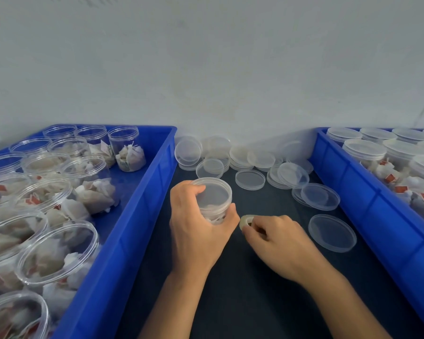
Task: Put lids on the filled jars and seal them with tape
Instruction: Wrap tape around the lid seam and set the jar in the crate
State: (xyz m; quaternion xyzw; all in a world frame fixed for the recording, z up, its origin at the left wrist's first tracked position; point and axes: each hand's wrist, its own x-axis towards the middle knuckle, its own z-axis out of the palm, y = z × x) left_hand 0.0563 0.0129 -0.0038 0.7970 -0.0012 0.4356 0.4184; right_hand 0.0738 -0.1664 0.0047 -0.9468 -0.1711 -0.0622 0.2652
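**Lidded jar in hand, tape roll at its side**

While the jar point(214, 204) stands on the dark mat point(267, 277) between the two blue crates, we note how it should handle. It is clear thin-walled plastic, filled only with teabag-like sachets, so we judge it light and fairly stiff but smooth enough to slip or spin under a loose grip. Its lid point(213, 192) is already on; whether it is fully seated we cannot tell. Best hold, in our view: around the wall just below the lid, leaving the lid seam free for tape.

Left hand point(196, 223): curled around the jar's near side, thumb up by the lid rim, fingers wrapped over the wall. That matches the hold we want.

Right hand point(274, 237): fingers closed narrowly, pinching a small roll of clear tape point(246, 221) just beside the jar's lower right. We cannot see a free tape end, nor whether tape touches the jar.

Left crate point(142, 216) holds open filled jars; right crate point(353, 192) holds lidded ones. Loose lids point(250, 179) lie scattered on the mat behind the jar.

Judgement: taping step about to begin; thin tape will tangle easily.
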